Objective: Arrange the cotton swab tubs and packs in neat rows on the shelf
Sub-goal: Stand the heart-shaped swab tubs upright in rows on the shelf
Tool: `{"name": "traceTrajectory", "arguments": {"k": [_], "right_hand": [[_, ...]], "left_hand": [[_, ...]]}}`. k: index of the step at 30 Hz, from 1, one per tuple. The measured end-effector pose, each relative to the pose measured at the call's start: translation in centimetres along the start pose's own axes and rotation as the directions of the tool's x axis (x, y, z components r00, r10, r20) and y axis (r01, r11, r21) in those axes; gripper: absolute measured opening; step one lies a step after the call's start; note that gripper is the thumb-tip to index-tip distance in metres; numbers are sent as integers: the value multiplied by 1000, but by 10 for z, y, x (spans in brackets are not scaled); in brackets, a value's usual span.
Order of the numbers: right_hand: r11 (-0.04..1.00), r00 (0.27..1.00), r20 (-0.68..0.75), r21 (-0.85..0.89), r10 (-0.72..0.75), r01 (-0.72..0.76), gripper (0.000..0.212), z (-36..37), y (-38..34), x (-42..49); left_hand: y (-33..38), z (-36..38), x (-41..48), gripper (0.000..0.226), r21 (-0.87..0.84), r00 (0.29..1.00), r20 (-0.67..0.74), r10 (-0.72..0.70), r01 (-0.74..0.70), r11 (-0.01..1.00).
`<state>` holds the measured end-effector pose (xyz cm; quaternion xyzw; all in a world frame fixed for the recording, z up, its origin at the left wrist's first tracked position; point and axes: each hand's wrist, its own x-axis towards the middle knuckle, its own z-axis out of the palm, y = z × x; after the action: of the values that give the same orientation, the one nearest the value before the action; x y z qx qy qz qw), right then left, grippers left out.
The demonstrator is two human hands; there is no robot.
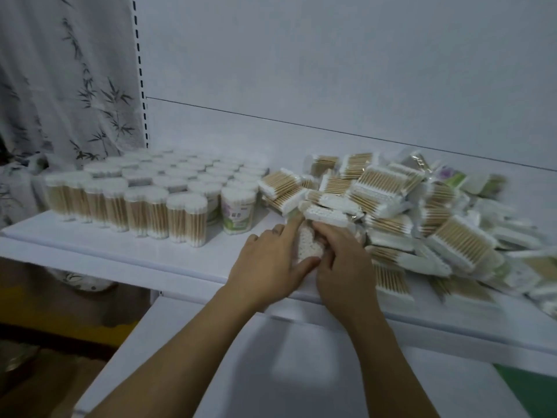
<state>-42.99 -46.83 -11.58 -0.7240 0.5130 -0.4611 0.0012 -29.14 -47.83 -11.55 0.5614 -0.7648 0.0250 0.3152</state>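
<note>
Both hands are on one tub (309,247), centre frame, near the front edge of the shelf (144,251).
- Left hand (268,267): it holds the tub between thumb and index finger, with the other fingers fairly straight.
- Right hand (343,260): its fingers curl over the tub's right side.
- The hands are close together, with only the tub between them.
- Only white swab tips show in the gap. The lobed outline suggests a tub rather than a pack, but we're not certain.

Progress as we read it:
- Left of centre, the block of tubs (144,188) stands upright in tidy rows. A green-label tub (238,212) sits at its front right corner. This part looks done or nearly done.
- In the right half, the pile of packs (407,212) is overlapping and tilted every way, and it runs off toward the right edge. It's blurred there, so we can't count them. Nothing in it is lined up.
- A bare strip of shelf lies between the block and the pile, just left of the hands. That's probably where this tub goes.

Our estimate is under halfway: the tubs are mostly sorted and all the packs are left to do.
</note>
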Motion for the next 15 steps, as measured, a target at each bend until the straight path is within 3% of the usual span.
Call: {"name": "traceTrajectory", "arguments": {"k": [5, 11, 15], "right_hand": [[999, 997, 71, 33, 21, -24, 52, 0, -1, -4], [990, 1000, 13, 139, -10, 8, 48, -5, -2, -5], [983, 997, 37, 174, -72, 64, 46, -7, -1, -5]], "left_hand": [[-1, 2, -2, 73, 4, 998, 50, 31, -31, 1000], [0, 2, -11, 55, -63, 994, -104, -32, 26, 998], [1, 0, -13, 49, -213, 986, -113, -119, 93, 973]]}}
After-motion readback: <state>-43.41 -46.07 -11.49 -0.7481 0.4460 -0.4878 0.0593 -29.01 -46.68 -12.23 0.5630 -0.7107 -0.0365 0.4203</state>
